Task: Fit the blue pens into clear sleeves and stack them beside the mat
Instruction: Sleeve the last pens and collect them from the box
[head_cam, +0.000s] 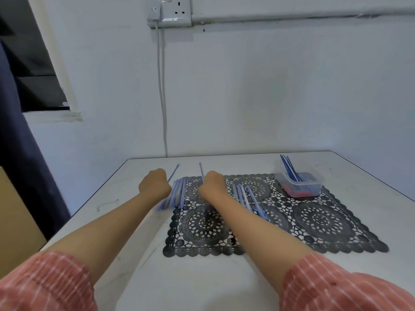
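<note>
A black lace mat (314, 218) lies on the white table. My left hand (154, 184) is closed around a thin blue pen (174, 172) whose tip sticks out beyond the knuckles. My right hand (213, 184) is closed on another blue pen (201, 169) that points away from me. Between my hands, at the mat's left edge, lies a stack of sleeved pens (177, 195). A second group of pens in sleeves (249, 198) rests on the mat right of my right forearm. A clear tub (298, 184) at the mat's far right corner holds several bare blue pens.
The table's back edge (247, 154) meets a white wall with a socket (173, 12) and a hanging cable (162, 90). A small wire clip (107, 204) lies on the table at the left. A dark curtain (22, 153) hangs beyond the left edge.
</note>
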Demonstrator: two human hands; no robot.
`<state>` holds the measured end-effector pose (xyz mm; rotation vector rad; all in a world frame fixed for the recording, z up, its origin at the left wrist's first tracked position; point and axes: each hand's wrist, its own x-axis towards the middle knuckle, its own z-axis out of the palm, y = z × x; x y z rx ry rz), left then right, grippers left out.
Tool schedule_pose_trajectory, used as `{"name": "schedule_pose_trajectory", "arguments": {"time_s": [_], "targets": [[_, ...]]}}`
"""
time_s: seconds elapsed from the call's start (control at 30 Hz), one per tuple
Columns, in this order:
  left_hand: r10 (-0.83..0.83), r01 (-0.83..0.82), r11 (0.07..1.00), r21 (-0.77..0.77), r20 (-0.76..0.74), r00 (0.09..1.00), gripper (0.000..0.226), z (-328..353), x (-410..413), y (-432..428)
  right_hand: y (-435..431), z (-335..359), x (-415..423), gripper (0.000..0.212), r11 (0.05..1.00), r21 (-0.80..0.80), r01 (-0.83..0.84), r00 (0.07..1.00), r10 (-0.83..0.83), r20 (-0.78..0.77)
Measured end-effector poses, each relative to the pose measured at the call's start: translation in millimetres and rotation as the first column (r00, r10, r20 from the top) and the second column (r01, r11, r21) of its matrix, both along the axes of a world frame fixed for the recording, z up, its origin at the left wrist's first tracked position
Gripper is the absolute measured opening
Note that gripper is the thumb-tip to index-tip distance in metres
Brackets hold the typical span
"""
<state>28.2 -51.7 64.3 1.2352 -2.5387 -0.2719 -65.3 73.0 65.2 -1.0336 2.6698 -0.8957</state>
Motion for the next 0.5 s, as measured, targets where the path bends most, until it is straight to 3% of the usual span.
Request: {"name": "schedule_pose_trajectory", "arguments": {"time_s": [0.1,0.23,0.5], "targets": [[-0.06,0.065,0.996,0.064,-0.086,0.994,0.015,6,-20,20,26,13,-12,0.008,0.998,-0.053,0.034,0.999,-0.035,-0.008],[-0.122,0.166,0.939,0.302,-0.159,0.98,0.011,8,-50,59,63,23,-31,0.006,0.998,-0.015,0.059,0.997,-0.06,-0.049],[-0.17,0.177,0.885,0.431,-0.055,0.984,0.036,-12,-80,125,115,11,-44,0.016,0.98,0.182,0.077,0.996,-0.066,-0.066]]}}
